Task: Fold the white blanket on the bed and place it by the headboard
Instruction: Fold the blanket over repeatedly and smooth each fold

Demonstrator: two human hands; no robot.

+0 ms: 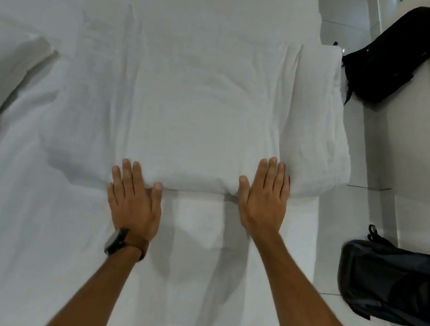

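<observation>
The white blanket (203,113) lies folded into a thick, wide rectangle across the bed (28,236), its near edge running left to right in front of me. My left hand (134,197) rests flat, palm down, at that near edge, fingertips on the blanket. My right hand (264,197) lies flat too, fingers spread over the blanket's near right part. Neither hand grips the cloth. A dark watch sits on my left wrist. The headboard is out of view.
A white pillow (3,66) lies at the left edge. The bed's right side drops to a glossy tiled floor (384,159). A black bag (395,54) stands on the floor at upper right, and a second dark bag (394,285) at lower right.
</observation>
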